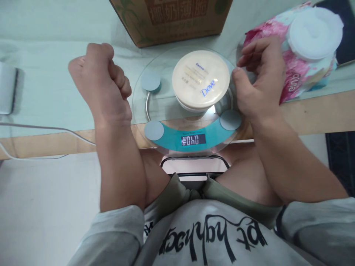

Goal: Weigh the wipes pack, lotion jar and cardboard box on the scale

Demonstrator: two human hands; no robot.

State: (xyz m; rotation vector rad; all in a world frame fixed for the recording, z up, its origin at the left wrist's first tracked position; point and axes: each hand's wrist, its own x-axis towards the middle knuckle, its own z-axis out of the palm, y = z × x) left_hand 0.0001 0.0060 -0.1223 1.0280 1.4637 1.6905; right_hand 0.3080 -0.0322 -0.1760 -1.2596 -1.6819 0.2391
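A round cream-coloured Dove tub (201, 80) sits upright, lid on, on a round glass weighing scale (169, 107). The scale's small display (193, 140) is lit and appears upside down from where I look. To the left of the scale my left hand (104, 81) is held in a fist, and no object shows in it. Just right of the tub is my right hand (260, 74), its fingers loosely bent and the thumb apart from them. Nothing shows between those fingers, and the hand looks separate from the tub.
Behind the scale stands a brown cardboard box (177, 22). A pink and white wipes pack (296, 74) with a round white lid lies at the right, beside a dark flat object (344, 29). White cables (55, 128) cross the table edge at the left, near a white device (7, 88).
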